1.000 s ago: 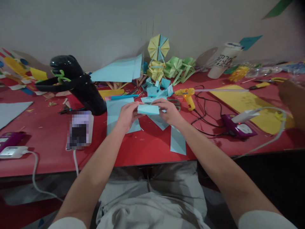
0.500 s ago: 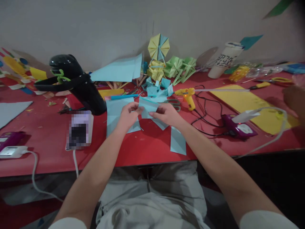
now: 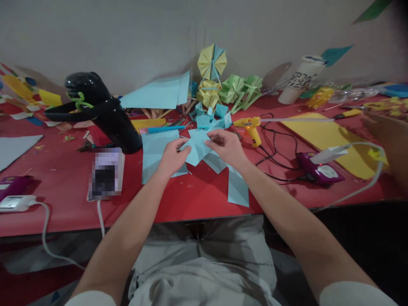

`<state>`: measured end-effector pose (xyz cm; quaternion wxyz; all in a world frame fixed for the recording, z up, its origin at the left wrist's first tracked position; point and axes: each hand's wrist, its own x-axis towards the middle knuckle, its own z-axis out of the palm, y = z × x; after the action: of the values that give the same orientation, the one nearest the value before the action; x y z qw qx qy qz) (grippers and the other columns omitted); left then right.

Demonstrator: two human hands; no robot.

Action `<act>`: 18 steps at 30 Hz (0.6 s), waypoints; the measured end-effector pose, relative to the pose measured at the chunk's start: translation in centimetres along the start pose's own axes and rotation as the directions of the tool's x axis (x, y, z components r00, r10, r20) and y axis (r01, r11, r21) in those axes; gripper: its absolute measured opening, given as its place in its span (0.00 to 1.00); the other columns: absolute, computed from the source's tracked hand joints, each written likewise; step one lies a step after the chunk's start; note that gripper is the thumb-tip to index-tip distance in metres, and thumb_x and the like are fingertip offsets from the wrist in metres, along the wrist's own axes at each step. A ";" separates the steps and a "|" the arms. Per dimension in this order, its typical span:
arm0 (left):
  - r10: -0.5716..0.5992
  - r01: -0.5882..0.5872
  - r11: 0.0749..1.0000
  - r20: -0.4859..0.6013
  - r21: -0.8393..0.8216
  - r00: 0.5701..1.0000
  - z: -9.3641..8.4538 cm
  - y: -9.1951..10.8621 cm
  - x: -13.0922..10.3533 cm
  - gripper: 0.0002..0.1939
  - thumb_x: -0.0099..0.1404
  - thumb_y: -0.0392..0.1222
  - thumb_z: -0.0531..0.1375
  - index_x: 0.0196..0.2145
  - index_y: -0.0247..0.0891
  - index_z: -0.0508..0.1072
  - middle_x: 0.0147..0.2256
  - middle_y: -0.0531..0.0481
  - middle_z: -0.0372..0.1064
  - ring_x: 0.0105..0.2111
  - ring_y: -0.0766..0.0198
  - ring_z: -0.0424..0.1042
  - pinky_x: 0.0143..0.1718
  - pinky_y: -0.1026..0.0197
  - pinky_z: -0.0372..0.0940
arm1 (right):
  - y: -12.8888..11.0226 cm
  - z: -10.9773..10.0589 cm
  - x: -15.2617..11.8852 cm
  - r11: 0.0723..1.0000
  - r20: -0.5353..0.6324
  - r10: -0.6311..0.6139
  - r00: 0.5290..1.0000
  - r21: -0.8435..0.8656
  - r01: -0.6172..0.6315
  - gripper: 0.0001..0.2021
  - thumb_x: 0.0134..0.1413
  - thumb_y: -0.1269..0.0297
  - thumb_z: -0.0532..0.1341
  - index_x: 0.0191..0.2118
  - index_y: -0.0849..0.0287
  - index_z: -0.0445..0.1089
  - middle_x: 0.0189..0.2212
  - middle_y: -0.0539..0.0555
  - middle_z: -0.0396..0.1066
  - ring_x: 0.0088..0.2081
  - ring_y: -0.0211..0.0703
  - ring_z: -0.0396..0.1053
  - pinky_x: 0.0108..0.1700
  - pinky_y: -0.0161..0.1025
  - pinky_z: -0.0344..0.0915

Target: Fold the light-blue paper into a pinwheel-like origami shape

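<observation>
Between my hands is a small light-blue sheet of paper (image 3: 196, 149), turned so that a corner points down toward me. My left hand (image 3: 174, 156) pinches its left edge between thumb and fingers. On the opposite edge, my right hand (image 3: 225, 145) grips it the same way. More blue paper (image 3: 156, 151) lies flat under and left of my left hand. A blue strip (image 3: 238, 189) rests below my right wrist. Folded blue paper pieces (image 3: 213, 119) are heaped just beyond the held sheet.
A yellow glue gun (image 3: 250, 126) lies right of my hands, its black cord running to a purple power block (image 3: 318, 170). A black bottle (image 3: 105, 114) leans at left behind a phone (image 3: 106, 174). Folded yellow paper shapes (image 3: 210, 76) stand at the wall. A brown cardboard piece (image 3: 390, 148) is at far right.
The held paper has turned from edge-on square to corner-down, and my hands have spread slightly apart. At far right, a person's hand has gone and a brown cardboard piece has appeared.
</observation>
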<state>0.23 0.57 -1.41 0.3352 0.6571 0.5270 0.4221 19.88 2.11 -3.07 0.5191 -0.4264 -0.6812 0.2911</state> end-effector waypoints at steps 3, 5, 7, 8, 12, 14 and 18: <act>-0.001 0.001 1.000 -0.015 0.025 1.000 0.0 0.0 0.0 0.10 0.60 0.38 0.59 0.39 0.39 0.77 0.44 0.47 0.77 0.47 0.56 0.74 0.46 0.57 0.68 | 0.1 0.0 0.0 1.000 0.000 0.008 1.000 -0.008 -0.008 0.13 0.48 0.56 0.67 0.38 0.58 0.73 0.28 0.51 0.70 0.29 0.38 0.67 0.35 0.41 0.67; 0.000 0.000 1.000 -0.019 0.015 1.000 0.0 0.1 0.0 0.10 0.60 0.38 0.59 0.39 0.38 0.77 0.43 0.47 0.77 0.46 0.56 0.74 0.45 0.58 0.68 | 0.0 0.0 0.0 1.000 0.000 0.021 1.000 -0.013 -0.021 0.13 0.48 0.57 0.67 0.38 0.58 0.72 0.27 0.51 0.70 0.29 0.38 0.66 0.34 0.40 0.67; -0.004 0.004 1.000 -0.031 0.005 1.000 0.0 0.1 0.0 0.09 0.59 0.38 0.60 0.38 0.38 0.76 0.42 0.47 0.77 0.46 0.57 0.74 0.46 0.58 0.68 | 0.0 0.0 0.0 0.999 -0.004 0.035 0.999 -0.010 -0.035 0.13 0.48 0.57 0.67 0.38 0.58 0.72 0.27 0.51 0.70 0.28 0.38 0.66 0.34 0.40 0.67; -0.010 0.010 1.000 -0.036 0.002 0.999 0.0 0.1 0.0 0.09 0.59 0.38 0.60 0.38 0.38 0.76 0.42 0.47 0.77 0.46 0.57 0.74 0.47 0.58 0.67 | 0.0 0.0 0.0 0.999 -0.001 0.041 0.999 -0.007 -0.041 0.13 0.48 0.57 0.67 0.37 0.58 0.72 0.27 0.51 0.69 0.28 0.38 0.66 0.34 0.40 0.67; -0.038 0.037 0.999 -0.034 -0.011 0.999 0.0 0.1 0.0 0.08 0.58 0.38 0.60 0.37 0.37 0.75 0.41 0.46 0.77 0.44 0.57 0.75 0.46 0.57 0.67 | 0.0 0.1 0.0 0.999 0.019 0.046 0.999 0.002 -0.046 0.13 0.48 0.57 0.67 0.37 0.59 0.71 0.28 0.51 0.69 0.30 0.39 0.67 0.35 0.41 0.67; -0.042 0.042 0.999 -0.038 -0.006 0.998 -0.1 0.1 0.0 0.07 0.58 0.39 0.61 0.36 0.37 0.74 0.41 0.46 0.76 0.43 0.57 0.74 0.44 0.58 0.67 | 0.0 0.2 0.0 0.999 0.016 0.045 0.999 0.002 -0.045 0.13 0.48 0.58 0.67 0.37 0.60 0.71 0.28 0.51 0.69 0.30 0.39 0.68 0.35 0.41 0.67; -0.063 0.062 0.998 -0.033 -0.029 0.997 -0.1 0.3 -0.2 0.10 0.58 0.39 0.62 0.39 0.38 0.72 0.34 0.49 0.75 0.32 0.62 0.73 0.33 0.60 0.65 | -0.3 0.0 0.0 0.999 0.025 0.048 0.999 0.003 -0.048 0.12 0.48 0.59 0.66 0.38 0.60 0.71 0.26 0.50 0.68 0.28 0.38 0.66 0.35 0.41 0.67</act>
<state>0.19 0.31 -1.14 0.3482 0.6282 0.5471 0.4299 19.77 1.98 -2.88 0.5043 -0.4379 -0.6765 0.3101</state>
